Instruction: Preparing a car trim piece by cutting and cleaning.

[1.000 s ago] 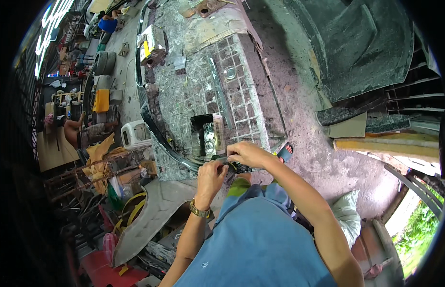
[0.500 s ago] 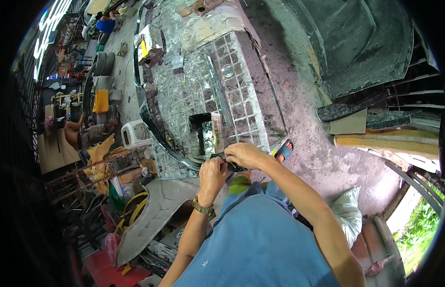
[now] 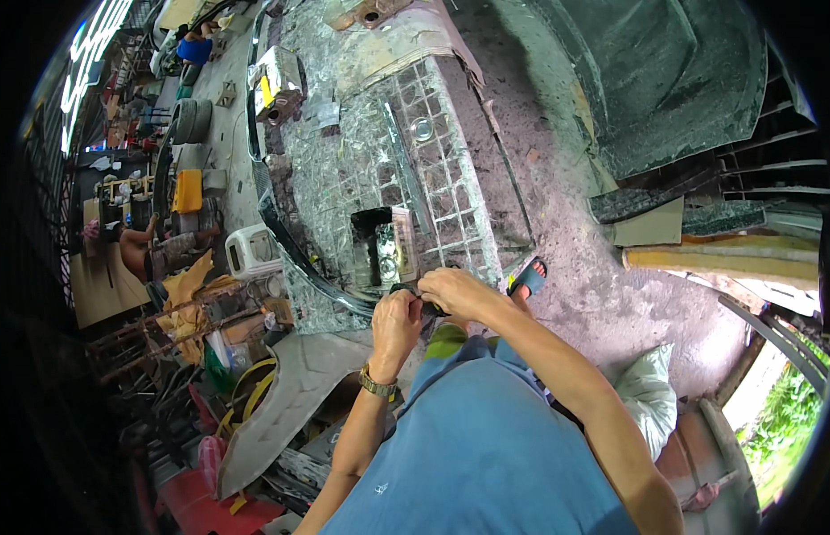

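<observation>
A long, curved black strip (image 3: 295, 254), like a car trim piece, runs along the left side of the work surface and ends at my hands. My left hand (image 3: 396, 325), with a watch on its wrist, is closed around the strip's near end. Beside it, the fingers of my right hand (image 3: 455, 292) are pinched together on the same dark end. What exactly lies under the fingertips is mostly hidden. Just beyond my hands stands an open metal tin (image 3: 402, 250) with a dark inside, resting on the whitish, stained work surface (image 3: 339, 192).
A white grid rack (image 3: 468, 209) and a dark bar (image 3: 406, 165) lie on the surface. Farther back is a battered can (image 3: 279, 85). White jug (image 3: 252, 251) and grey curved panel (image 3: 290, 392) are at left; a white sack (image 3: 649, 392) is at right. Two people work far left.
My hands stay almost in place at the strip's end, with only a slight shift of the fingers. The view has moved a little.
</observation>
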`<state>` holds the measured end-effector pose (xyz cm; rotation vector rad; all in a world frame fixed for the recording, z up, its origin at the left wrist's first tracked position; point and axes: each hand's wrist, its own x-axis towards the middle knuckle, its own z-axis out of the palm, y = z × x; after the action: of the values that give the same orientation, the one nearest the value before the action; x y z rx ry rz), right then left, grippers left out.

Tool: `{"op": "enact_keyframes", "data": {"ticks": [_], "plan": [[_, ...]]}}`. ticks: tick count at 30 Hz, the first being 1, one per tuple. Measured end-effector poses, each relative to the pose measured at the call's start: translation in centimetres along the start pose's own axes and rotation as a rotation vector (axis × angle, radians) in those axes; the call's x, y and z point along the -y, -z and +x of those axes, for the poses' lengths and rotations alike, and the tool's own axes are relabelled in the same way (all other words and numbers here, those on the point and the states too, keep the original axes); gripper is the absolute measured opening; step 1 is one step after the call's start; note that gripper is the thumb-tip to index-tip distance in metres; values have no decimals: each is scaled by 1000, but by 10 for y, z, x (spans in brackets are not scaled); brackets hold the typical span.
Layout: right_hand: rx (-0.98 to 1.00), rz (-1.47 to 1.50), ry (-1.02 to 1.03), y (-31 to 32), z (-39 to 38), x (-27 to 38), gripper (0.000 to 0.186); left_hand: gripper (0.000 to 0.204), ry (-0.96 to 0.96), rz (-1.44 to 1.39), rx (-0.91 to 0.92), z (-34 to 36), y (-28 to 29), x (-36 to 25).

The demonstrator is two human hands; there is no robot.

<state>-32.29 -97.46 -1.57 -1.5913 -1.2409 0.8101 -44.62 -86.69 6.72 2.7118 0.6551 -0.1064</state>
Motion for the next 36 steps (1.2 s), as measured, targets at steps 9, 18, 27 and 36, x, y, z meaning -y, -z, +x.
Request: {"op": "enact_keyframes", "data": {"ticks": [9, 18, 27, 36], "plan": [[-38, 53, -74, -4, -17, 0, 17, 13, -19, 6, -5, 0, -4, 2], [-301, 266, -229, 28, -33, -8, 17, 20, -9, -108, 74, 5, 4, 13], [-115, 785, -435, -21, -60, -29, 21, 28, 50, -259, 350, 24, 22, 26], [-392, 357, -329, -22, -48, 25, 18, 24, 104, -363, 448, 26, 18, 39]]}}
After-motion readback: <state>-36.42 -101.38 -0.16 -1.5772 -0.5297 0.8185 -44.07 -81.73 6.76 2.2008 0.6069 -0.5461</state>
